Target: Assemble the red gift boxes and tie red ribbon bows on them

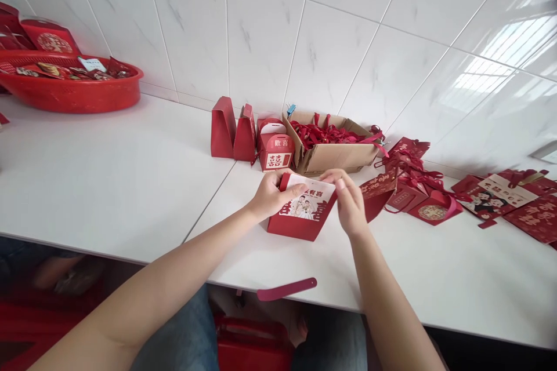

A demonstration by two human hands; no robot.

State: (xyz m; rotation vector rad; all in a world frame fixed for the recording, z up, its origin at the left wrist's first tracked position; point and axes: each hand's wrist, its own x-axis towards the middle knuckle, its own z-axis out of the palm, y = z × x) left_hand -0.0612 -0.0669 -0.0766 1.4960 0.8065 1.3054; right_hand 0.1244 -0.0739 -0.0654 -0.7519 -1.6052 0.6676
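A red gift box (292, 228) with a white printed panel, a cartoon couple and red characters stands on the table before me, leaning a little. My left hand (273, 192) grips its upper left side, thumb across the front panel. At the upper right corner, my right hand (348, 200) has its fingers closed on the box's top edge; some fingertips are hidden behind it. Near the table's front edge lies a dark red strip (287, 289) with a small hole at one end. Just right of my right hand, a red printed card piece (378, 192) stands at a slant.
An open cardboard carton (343, 157) full of red ribbons (319, 132) sits against the tiled wall. Beside it stand red boxes (223, 128). More boxes with ribbons (407, 194) and flat printed pieces (494, 197) lie rightward. A red basket (82, 93) of packets is far left.
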